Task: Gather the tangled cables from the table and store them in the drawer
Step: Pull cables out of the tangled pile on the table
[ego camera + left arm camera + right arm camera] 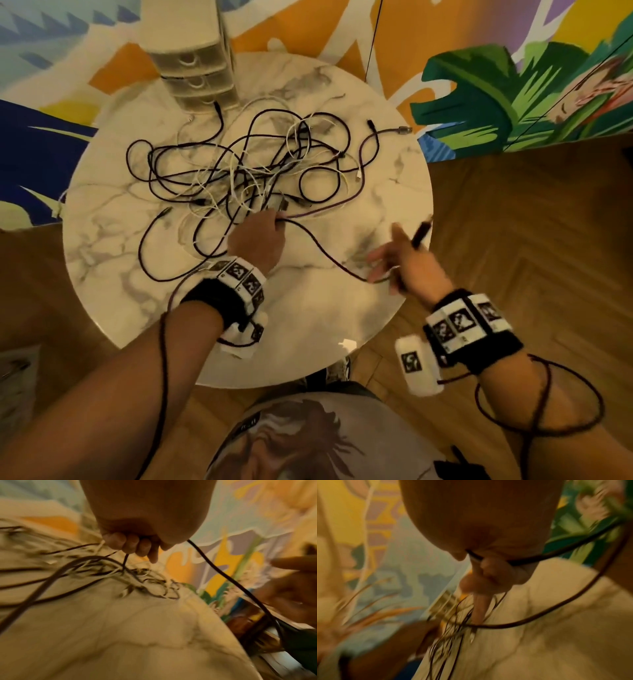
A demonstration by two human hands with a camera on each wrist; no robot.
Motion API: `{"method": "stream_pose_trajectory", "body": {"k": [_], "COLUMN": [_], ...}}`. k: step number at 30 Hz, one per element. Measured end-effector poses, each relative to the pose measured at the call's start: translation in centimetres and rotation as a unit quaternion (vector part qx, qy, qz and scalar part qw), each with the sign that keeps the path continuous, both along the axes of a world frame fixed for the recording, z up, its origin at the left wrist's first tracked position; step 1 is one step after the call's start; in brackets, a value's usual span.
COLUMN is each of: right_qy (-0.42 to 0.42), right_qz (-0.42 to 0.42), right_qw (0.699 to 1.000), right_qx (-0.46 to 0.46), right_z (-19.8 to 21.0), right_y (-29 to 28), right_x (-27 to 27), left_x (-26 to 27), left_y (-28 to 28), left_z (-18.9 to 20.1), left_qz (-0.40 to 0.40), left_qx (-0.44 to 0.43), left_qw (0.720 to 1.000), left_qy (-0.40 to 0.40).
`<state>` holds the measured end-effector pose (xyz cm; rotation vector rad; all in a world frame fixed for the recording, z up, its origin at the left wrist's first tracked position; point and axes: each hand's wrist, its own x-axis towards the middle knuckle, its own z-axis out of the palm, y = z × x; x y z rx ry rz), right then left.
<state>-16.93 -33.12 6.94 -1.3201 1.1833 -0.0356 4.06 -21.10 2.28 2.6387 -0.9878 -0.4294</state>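
Note:
A tangle of dark and white cables (246,164) lies spread over the middle of the round marble table (308,325). My left hand (274,219) is at the near edge of the tangle, its fingers (130,545) curled round a dark cable (318,246). That cable sags across the table to my right hand (400,253), which pinches it near its plug end (421,233). In the right wrist view the dark cable (522,561) crosses my right hand (488,566), and one finger (479,608) points out straight. A small white drawer unit (195,75) stands at the table's far edge, its drawers closed.
Loose plug ends (404,130) lie at the far right of the table. A small white scrap (347,344) sits at the near rim. Camera leads trail along both forearms. Wooden floor (513,222) and a colourful painted wall (513,102) surround the table.

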Motion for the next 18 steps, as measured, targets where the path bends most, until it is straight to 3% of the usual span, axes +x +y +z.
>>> {"method": "stream_pose_trajectory", "body": {"k": [2,6,10,14,16,18], "right_qy": [0.002,-0.008,0.020,0.114,0.126,0.102], "right_qz": [0.085,0.136,0.252,0.291,0.310,0.297], "right_qw": [0.996,0.990,0.963,0.933,0.917,0.915], "right_qx": [-0.005,-0.032,-0.091,-0.177,-0.216,-0.253], "right_z": [-0.8,-2.3,-3.3,-3.0,-1.7,0.7], "right_y": [2.3,3.8,3.6,2.1,1.4,0.7], "right_x": [2.6,6.5,6.5,5.4,5.1,5.0], "left_x": [-2.2,-5.6,-5.2,-1.8,0.8,2.8], "left_y": [-0.8,-0.1,0.7,1.2,1.4,1.1], "left_z": [1.3,1.2,-0.3,-2.8,-4.0,-4.5], "left_qz": [-0.067,-0.173,-0.196,-0.176,-0.192,-0.176], "left_qx": [0.005,0.055,0.082,0.059,0.098,0.084], "left_qw": [0.997,0.980,0.977,0.971,0.964,0.970], "left_qy": [-0.046,-0.084,-0.013,0.148,0.154,0.144]}}
